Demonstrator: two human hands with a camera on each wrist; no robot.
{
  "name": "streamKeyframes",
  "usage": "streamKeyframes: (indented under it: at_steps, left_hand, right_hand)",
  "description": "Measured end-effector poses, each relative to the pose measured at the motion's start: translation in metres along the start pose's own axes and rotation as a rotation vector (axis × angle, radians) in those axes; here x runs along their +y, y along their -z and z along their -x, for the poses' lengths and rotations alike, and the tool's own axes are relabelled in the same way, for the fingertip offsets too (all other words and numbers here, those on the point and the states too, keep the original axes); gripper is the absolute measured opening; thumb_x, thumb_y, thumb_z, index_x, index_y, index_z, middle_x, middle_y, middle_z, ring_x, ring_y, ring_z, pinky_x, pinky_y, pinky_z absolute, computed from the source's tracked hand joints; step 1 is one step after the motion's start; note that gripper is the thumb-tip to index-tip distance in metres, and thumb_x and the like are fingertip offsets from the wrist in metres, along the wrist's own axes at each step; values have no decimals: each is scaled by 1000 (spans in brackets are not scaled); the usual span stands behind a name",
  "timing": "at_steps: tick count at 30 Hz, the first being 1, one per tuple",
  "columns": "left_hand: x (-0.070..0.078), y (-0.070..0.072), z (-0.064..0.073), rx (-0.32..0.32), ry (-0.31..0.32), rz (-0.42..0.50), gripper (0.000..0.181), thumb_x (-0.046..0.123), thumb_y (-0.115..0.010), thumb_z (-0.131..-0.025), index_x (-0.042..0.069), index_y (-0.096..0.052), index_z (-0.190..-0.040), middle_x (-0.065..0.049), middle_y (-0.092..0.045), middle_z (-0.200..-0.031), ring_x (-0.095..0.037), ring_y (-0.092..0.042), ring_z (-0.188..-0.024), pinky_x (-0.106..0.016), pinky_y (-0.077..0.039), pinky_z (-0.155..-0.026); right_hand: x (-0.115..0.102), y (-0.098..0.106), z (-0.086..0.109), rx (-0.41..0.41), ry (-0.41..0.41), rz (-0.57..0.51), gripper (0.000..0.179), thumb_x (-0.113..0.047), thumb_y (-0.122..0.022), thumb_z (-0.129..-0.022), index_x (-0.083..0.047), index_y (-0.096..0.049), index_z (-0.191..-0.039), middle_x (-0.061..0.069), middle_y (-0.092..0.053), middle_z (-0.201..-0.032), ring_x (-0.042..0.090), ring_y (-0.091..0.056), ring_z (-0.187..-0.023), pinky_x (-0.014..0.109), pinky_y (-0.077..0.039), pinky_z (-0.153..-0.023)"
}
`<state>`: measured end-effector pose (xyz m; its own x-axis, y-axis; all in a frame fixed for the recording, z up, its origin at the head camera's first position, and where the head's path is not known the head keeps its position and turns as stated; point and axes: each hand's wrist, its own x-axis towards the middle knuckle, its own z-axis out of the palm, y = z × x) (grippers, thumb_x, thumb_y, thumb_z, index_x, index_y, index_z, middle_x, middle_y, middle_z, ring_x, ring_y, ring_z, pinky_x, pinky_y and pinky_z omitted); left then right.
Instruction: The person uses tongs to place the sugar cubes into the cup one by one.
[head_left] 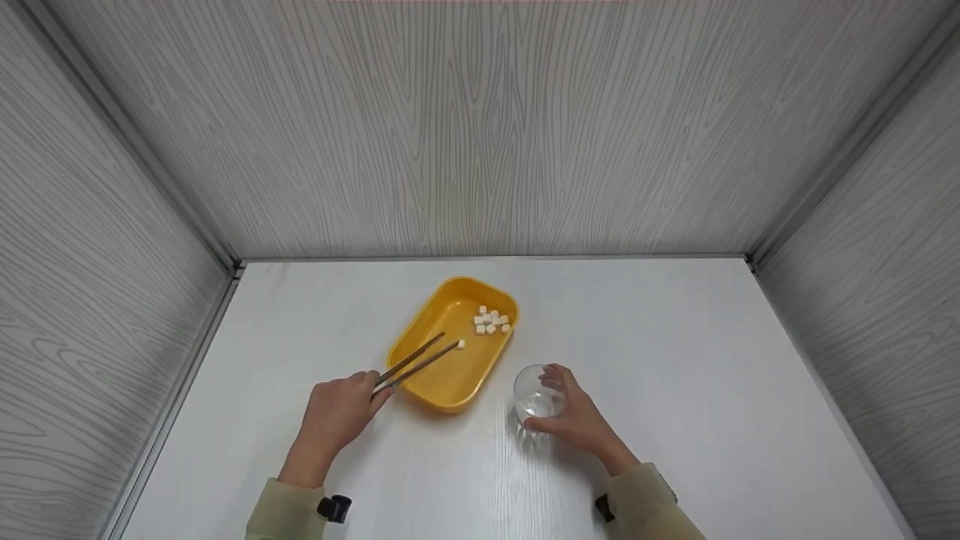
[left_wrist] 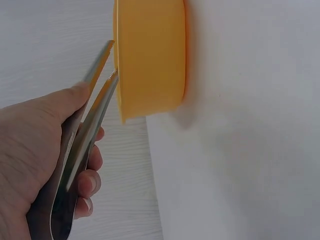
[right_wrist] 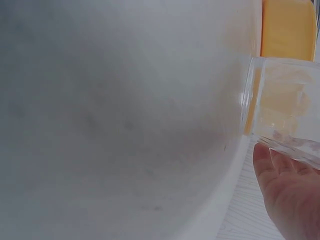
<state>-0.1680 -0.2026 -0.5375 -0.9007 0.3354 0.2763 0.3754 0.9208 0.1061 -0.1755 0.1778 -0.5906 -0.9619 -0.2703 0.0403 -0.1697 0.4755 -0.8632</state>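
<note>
My left hand grips metal tongs, thumb on one arm and fingers curled round the other. The serrated tips are spread apart and overlap the inside of a yellow tray in the head view. Right by one tip is a single white cube. Several more white cubes lie clustered at the tray's far right end. To the right of the tray, my right hand holds a clear glass, thumb on the near side and fingers curved round the far side.
Everything is on a white table walled in by grey wood-grain panels at the back and both sides. The glass stands a short way from the tray's near right edge.
</note>
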Motion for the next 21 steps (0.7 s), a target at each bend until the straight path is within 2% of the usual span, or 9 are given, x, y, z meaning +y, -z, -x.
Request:
streamKeyframes:
  at_steps: [7,15,21]
  left_hand:
    - [6,-4,-9,15,-61,-55,36,33,-72,-89,9,-55,-69,2,-36,-54,-13,-29,-46,-30,-27,-43]
    - [10,-3,-21,-67,-69,-127,33,31,-73,-89,5,-63,-71,0,-38,-53,-16,-33,-46,-32,-33,-44]
    - [13,-1,-28,-106,-64,-138,28,27,-72,-89,4,-66,-73,-1,-39,-53,-18,-34,-47,-32,-34,-46]
  right_hand:
    - [0,1,1,-7,6,-44,98,-32,-90,-70,-7,-32,-145,15,-50,-140,35,-44,-132,59,-31,-105]
    - [0,0,0,-4,7,-39,98,-32,-90,-70,-9,-33,-145,14,-51,-140,34,-44,-131,58,-31,-105]
    - [0,1,0,-5,6,-47,97,-34,-90,-70,-10,-33,-145,14,-51,-140,34,-45,-131,58,-31,-105]
